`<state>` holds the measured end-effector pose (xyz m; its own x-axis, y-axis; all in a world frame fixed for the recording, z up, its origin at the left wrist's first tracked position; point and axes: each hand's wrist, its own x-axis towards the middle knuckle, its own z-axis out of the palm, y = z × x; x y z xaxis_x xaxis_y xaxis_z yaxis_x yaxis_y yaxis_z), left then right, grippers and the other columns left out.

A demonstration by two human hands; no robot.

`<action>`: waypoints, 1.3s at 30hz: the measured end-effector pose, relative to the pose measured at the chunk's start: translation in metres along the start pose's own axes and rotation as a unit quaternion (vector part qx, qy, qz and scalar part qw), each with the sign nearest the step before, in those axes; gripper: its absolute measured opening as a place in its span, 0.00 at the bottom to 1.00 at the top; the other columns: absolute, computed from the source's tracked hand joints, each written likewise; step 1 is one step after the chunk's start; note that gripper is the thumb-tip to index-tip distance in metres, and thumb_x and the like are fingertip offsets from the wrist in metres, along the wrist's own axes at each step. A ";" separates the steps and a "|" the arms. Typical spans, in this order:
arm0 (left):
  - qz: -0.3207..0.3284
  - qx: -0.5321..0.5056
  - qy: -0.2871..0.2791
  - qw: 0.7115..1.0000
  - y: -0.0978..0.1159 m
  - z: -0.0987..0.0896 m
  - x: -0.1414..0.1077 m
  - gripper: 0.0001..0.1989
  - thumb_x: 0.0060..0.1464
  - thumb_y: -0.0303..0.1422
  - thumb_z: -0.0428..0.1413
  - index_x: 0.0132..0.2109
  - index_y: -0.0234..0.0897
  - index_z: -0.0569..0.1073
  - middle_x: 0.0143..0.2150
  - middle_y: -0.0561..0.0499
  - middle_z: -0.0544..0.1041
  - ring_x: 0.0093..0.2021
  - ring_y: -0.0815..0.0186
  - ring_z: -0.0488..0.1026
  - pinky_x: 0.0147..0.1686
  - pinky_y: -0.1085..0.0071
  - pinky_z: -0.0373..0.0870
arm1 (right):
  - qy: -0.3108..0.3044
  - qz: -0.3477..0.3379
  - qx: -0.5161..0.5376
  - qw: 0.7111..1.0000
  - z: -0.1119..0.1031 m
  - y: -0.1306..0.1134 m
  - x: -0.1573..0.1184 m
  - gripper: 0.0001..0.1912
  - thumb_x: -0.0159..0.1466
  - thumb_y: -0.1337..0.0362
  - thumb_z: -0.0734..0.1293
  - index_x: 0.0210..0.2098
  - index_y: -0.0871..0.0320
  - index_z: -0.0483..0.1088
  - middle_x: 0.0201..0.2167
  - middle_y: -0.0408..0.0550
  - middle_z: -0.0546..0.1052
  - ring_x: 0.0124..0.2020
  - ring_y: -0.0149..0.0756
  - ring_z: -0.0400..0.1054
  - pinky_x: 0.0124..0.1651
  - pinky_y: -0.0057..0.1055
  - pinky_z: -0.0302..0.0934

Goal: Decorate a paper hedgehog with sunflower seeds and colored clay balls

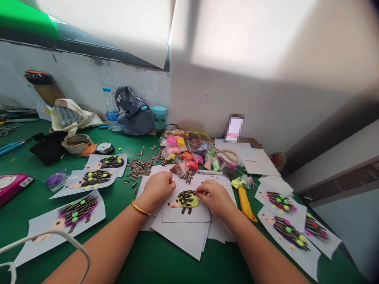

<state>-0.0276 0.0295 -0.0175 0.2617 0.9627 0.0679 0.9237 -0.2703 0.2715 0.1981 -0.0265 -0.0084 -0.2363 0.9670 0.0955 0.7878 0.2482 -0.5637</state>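
A hedgehog picture (188, 199) lies on a stack of white paper (183, 236), its yellow-green clay body partly covered with dark sunflower seeds. At its right edge my right hand (214, 196) has thumb and fingertips pinched together over the body; what lies between them is too small to make out. My left hand (159, 187) is curled closed above the picture's left side, resting over the paper, and any contents are hidden. Loose sunflower seeds (140, 168) form a pile beyond my left hand. Bags of coloured clay (188, 152) sit behind the paper.
Finished-looking hedgehog sheets lie left (75, 213) and right (288, 232). A yellow cutter (245, 203) is beside my right wrist. Scissors (229, 154), a phone (235, 128), a blue bag (134, 114), a bottle (110, 108) and a tape tin (104, 147) stand farther back. A white cable (68, 236) crosses the lower left.
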 end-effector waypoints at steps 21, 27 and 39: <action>0.013 0.015 0.010 1.000 0.000 0.001 0.000 0.08 0.53 0.34 0.50 0.29 0.39 0.71 0.32 0.49 0.77 0.32 0.63 0.71 0.28 0.68 0.53 | 0.033 -0.015 0.022 0.999 0.011 0.002 0.004 0.06 0.60 0.70 0.68 0.32 0.54 0.77 0.33 0.44 0.76 0.39 0.35 0.68 0.42 0.31 0.58; 0.012 0.015 0.009 1.000 0.001 0.001 -0.001 0.09 0.54 0.34 0.50 0.29 0.39 0.71 0.33 0.49 0.77 0.33 0.62 0.72 0.29 0.68 0.55 | -0.001 -0.005 0.008 1.000 0.007 0.005 0.003 0.06 0.60 0.69 0.68 0.32 0.54 0.78 0.32 0.44 0.75 0.38 0.35 0.68 0.41 0.30 0.57; 0.004 0.017 -0.004 1.000 0.002 -0.002 -0.001 0.09 0.54 0.34 0.50 0.32 0.39 0.74 0.34 0.47 0.78 0.34 0.60 0.73 0.31 0.68 0.60 | -0.002 -0.026 0.005 1.000 0.007 -0.002 0.001 0.07 0.60 0.71 0.68 0.31 0.55 0.78 0.31 0.45 0.76 0.37 0.35 0.68 0.42 0.30 0.59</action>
<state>-0.0263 0.0276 -0.0154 0.2706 0.9607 0.0625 0.9305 -0.2777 0.2389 0.1919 -0.0265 -0.0127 -0.2790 0.9526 0.1214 0.7693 0.2974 -0.5654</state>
